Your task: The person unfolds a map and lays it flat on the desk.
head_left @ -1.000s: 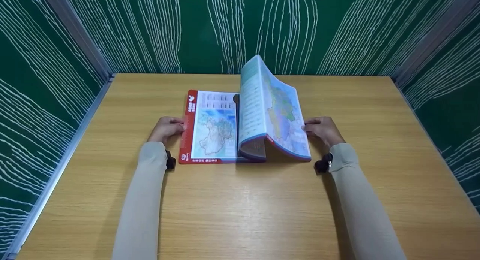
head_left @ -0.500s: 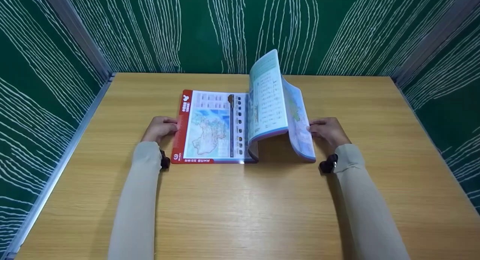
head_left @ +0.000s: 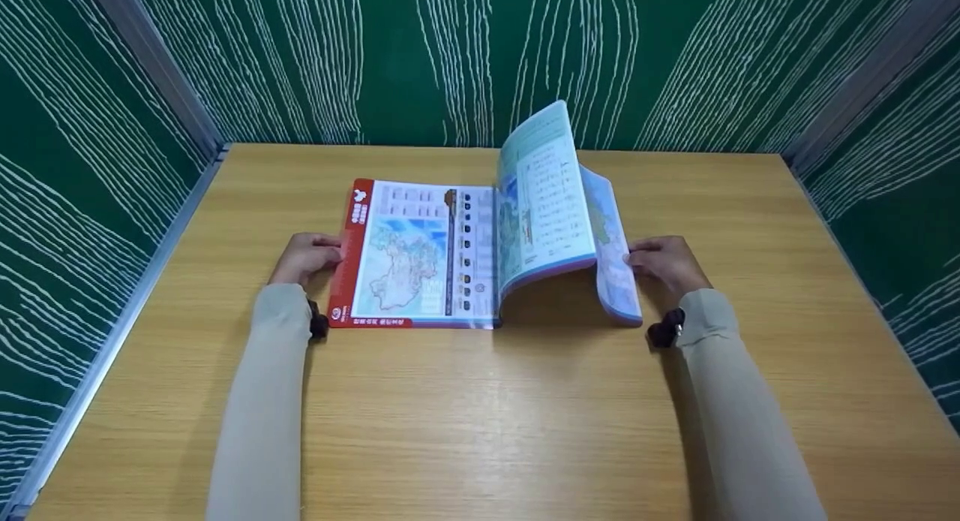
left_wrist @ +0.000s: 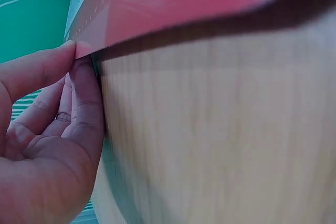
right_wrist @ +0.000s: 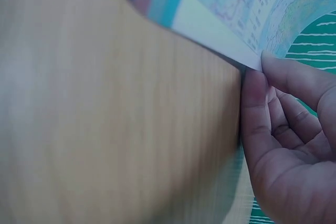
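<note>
A glossy folded map (head_left: 409, 262) lies part opened across the middle of the table. Its left panel is flat, with a red border and a printed map. A pale green panel (head_left: 544, 198) with printed text rises in a curved fold from the centre. Behind it, the right panel (head_left: 616, 262) slopes down and is partly hidden. My left hand (head_left: 306, 257) pinches the red left edge between thumb and index finger, as the left wrist view (left_wrist: 157, 3) of that red border confirms. My right hand (head_left: 670, 263) pinches the right edge the same way, the thumb on top.
The wooden table (head_left: 480, 423) spreads under everything. Green walls (head_left: 405, 63) with white wavy lines stand at the back and both sides, joined by grey metal posts (head_left: 150, 63). A small black device (head_left: 664, 328) sits at each wrist.
Both hands have moved apart, the left one to the left and the right one slightly to the right. The map has spread wider, showing more of its left side, and its raised fold leans further right.
</note>
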Action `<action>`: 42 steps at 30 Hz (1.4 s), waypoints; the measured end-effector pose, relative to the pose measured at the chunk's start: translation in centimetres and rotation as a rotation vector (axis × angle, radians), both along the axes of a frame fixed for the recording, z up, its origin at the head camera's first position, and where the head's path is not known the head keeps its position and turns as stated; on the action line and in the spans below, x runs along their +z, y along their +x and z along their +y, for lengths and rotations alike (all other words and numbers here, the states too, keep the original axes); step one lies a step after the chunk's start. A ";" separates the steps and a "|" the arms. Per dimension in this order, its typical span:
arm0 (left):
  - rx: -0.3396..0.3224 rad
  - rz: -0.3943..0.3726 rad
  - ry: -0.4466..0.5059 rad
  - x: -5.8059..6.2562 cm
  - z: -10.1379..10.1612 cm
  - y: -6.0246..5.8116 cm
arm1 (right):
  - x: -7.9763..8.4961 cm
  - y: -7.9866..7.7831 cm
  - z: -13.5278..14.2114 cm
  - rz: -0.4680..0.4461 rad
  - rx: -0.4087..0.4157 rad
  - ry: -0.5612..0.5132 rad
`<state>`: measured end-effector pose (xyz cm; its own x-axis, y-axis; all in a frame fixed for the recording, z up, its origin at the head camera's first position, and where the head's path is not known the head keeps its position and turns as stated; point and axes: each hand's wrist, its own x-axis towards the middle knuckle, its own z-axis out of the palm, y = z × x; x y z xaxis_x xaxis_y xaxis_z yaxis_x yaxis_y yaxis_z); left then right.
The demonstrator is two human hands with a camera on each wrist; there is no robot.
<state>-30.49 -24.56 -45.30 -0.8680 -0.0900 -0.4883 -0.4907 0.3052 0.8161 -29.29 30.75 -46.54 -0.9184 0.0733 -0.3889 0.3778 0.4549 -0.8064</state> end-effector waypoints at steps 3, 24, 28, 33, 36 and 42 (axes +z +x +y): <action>0.006 0.003 0.008 0.2 -0.3 0.1 | 0.0 0.0 0.3 -0.013 -0.013 0.003; 0.065 -0.003 0.010 -0.2 -1.4 0.2 | -0.2 0.3 2.5 0.051 0.010 0.058; 0.071 -0.004 0.011 -0.1 -1.6 0.3 | -0.3 0.5 3.1 0.053 0.012 0.059; 0.092 -0.021 0.026 0.0 -1.9 0.3 | -0.2 0.5 3.7 0.040 -0.009 0.070; 0.107 -0.039 0.039 0.0 -2.1 0.2 | -0.2 0.6 3.8 0.029 -0.017 0.086; 0.059 -0.003 -0.034 -0.1 -2.5 0.3 | -0.2 1.1 4.5 0.073 -0.020 0.052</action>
<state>-30.19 -27.07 -45.36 -0.8595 -0.1574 -0.4862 -0.5106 0.3036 0.8044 -28.18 35.22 -46.75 -0.9422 0.1098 -0.3164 0.3283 0.4897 -0.8077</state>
